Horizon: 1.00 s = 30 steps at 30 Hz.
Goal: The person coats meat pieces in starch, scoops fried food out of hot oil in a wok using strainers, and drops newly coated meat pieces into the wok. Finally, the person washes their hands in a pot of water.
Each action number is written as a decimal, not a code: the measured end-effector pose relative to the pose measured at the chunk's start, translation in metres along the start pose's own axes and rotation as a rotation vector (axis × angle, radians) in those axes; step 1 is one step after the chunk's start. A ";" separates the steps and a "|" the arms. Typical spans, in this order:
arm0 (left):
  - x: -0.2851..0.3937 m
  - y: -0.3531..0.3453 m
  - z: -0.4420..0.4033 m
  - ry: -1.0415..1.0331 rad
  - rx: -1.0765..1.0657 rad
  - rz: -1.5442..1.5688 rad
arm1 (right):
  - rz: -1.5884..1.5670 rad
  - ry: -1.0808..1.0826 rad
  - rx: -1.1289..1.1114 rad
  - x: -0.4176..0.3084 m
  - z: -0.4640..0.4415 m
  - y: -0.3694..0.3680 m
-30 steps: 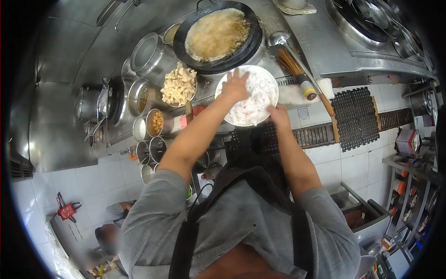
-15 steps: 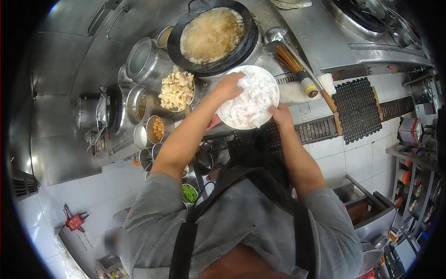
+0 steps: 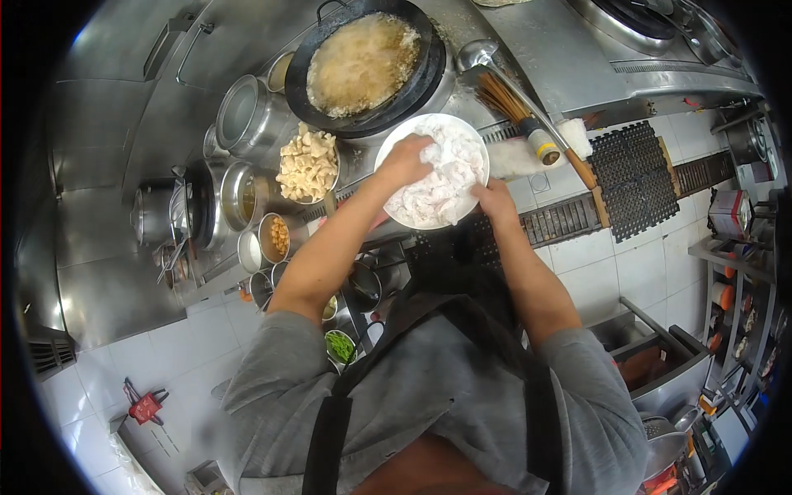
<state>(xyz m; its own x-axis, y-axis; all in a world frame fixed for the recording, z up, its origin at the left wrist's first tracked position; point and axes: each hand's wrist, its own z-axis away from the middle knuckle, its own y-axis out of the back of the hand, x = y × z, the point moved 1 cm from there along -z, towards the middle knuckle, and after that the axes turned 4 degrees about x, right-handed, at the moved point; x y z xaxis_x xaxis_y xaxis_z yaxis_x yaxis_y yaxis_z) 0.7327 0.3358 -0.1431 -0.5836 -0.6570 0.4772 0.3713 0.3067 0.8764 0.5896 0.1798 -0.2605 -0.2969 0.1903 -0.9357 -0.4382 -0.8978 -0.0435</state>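
Note:
A white bowl of white-coated pieces is in front of the stove edge. My left hand is closed at the pieces on the bowl's left side; its fingertips are hidden among them. At the bowl's right rim, my right hand grips the edge. Just beyond the bowl, a black wok holds bubbling oil. Pale chunks fill a container to the left of the bowl.
A ladle and a bamboo brush lie right of the wok. Metal pots, a tin of brown pieces and a bowl of chopped greens are at left. Shelves stand at far right.
My left hand has gone from spread fingers over the pieces to closed among them. The view has shifted, so the wok and pots appear further left.

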 end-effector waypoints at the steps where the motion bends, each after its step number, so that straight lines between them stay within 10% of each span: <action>1: 0.005 -0.005 0.001 -0.061 -0.025 0.013 | -0.003 -0.001 -0.001 0.001 0.000 0.000; 16: 0.012 0.012 0.017 0.126 -0.033 0.069 | 0.131 0.000 -0.030 -0.007 0.003 0.003; 22: 0.012 0.073 -0.006 0.351 -0.047 0.741 | 0.084 -0.022 -0.011 0.013 -0.008 0.001; 30: -0.073 0.141 -0.133 0.307 0.136 0.217 | 0.039 -0.051 0.005 -0.006 0.003 0.002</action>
<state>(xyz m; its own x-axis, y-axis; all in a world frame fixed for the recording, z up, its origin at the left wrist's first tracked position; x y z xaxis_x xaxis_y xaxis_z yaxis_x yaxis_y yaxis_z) 0.9238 0.3357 -0.0635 -0.2519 -0.7357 0.6287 0.3516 0.5356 0.7677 0.5883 0.1777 -0.2539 -0.3569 0.1755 -0.9175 -0.4297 -0.9029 -0.0056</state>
